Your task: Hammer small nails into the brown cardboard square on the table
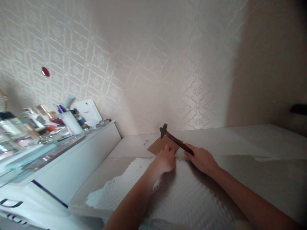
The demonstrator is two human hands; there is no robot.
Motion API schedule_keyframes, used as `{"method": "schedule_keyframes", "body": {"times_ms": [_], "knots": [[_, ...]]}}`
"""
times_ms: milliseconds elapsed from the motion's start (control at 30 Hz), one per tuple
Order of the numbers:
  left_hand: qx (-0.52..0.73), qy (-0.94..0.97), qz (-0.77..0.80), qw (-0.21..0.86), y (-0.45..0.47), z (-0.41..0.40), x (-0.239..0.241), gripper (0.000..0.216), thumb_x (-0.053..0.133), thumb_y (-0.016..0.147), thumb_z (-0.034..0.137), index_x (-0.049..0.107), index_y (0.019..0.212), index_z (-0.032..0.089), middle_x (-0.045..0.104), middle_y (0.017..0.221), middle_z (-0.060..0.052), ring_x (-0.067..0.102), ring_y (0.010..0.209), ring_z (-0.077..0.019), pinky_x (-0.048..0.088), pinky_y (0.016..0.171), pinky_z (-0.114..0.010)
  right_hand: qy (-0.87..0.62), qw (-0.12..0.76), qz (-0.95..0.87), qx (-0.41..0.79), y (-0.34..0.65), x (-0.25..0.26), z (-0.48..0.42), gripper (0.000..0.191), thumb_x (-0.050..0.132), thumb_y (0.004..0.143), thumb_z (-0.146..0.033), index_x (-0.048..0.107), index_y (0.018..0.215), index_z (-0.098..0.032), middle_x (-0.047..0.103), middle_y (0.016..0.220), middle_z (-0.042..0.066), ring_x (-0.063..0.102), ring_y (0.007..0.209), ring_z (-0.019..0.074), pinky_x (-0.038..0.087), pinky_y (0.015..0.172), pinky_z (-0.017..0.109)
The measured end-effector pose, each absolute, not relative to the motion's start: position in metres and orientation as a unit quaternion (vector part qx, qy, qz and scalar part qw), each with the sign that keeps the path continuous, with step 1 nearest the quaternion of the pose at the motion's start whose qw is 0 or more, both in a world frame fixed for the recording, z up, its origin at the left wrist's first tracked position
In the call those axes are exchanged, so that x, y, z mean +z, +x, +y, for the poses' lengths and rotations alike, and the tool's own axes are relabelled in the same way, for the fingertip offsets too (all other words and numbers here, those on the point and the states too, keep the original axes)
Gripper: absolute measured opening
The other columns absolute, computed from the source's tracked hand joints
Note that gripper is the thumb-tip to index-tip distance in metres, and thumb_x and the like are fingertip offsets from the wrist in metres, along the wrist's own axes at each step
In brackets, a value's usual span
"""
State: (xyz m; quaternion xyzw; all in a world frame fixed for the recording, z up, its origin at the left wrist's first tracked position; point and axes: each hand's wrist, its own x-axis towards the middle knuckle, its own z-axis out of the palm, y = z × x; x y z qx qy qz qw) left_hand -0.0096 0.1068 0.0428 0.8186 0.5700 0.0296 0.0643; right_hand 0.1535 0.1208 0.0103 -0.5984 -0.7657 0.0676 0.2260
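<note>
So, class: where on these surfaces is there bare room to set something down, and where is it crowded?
Bare room lies on the white tabletop right of the right hand, which grips a hammer, and on the strip between the cardboard under the left hand and the wall. The bubble wrap covers the near part. The shelf at left is crowded with cosmetics.

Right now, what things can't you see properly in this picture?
- Head view: whatever the left hand pinches on the brown board is hidden by its own fingers.
- Head view: the hammer handle's end is covered by the right hand.
- Head view: the bottles and jars on the white dresser are too blurred to tell apart.
</note>
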Motion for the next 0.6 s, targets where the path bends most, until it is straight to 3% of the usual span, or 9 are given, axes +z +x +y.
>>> {"method": "schedule_keyframes", "body": {"times_ms": [600], "knots": [[0.023,0.819,0.571,0.054,-0.0093,0.1074,0.0418,0.046,0.040,0.077,0.019,0.038,0.123,0.024,0.040,0.116,-0.010,0.044,0.103,-0.0254,0.034,0.088,-0.040,-0.586,0.242,-0.770,0.072,0.1541,0.0079,0.1228,0.040,0.038,0.081,-0.036,0.046,0.120,-0.029,0.065,0.091,0.005,0.060,0.082,0.0203,0.040,0.066,0.028]]}}
